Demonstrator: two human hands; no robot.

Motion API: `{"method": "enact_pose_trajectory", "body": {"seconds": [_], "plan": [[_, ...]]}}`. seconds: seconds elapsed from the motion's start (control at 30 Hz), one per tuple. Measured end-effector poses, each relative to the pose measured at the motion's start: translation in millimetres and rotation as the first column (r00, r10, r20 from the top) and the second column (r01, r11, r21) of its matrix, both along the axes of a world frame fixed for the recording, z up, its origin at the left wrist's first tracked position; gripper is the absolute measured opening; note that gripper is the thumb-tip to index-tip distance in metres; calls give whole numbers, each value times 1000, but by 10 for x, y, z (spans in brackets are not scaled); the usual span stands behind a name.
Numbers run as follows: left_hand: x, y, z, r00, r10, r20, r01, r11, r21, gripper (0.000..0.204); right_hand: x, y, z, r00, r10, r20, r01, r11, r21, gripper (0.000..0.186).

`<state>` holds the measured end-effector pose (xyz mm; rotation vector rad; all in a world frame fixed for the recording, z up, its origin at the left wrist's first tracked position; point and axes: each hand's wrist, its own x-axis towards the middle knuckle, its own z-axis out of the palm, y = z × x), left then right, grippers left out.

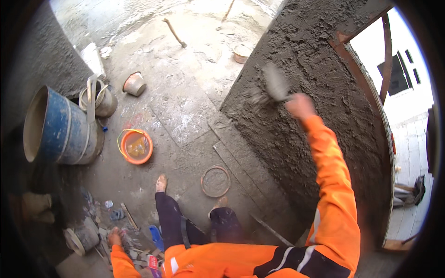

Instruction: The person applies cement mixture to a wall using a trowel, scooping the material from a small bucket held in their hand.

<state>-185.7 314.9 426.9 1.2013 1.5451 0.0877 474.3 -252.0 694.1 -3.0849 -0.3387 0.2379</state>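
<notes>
My right hand [301,106] is closed round the handle of a trowel [276,82], its blade smeared by motion. The trowel is at a wall coated in rough, wet grey mortar [320,74], and a blurred patch of mortar lies beside the blade. My right arm reaches up and forward in an orange sleeve. Low at the left, my left hand [114,236] hangs beside my body above scattered debris. Its fingers are too small and dim to make out, and nothing shows in it.
An orange bucket [149,147] of murky water stands left of my feet. Behind it are a blue drum [69,127], a grey bucket [107,103] and a tipped pail [135,85]. A ring [202,182] lies by my foot. Rubble [134,243] covers the lower left; a window opening [387,125] is at right.
</notes>
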Motion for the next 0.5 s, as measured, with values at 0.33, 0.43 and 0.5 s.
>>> {"method": "enact_pose_trajectory", "body": {"seconds": [0.33,0.43,0.5], "plan": [[1687,-2513,-1534,856,-488,170,509,853,-112,34,-2004,-608,-1366,853,25,-522,40,993,112,34],[2456,-3118,-1841,684,-728,37,729,682,-58,55,-2609,-787,-3038,725,-62,-686,7,997,-82,34],[2646,-3327,-2187,685,-728,21,723,677,-137,65,-2900,-631,-3764,650,-100,-754,-48,984,-172,35]]}}
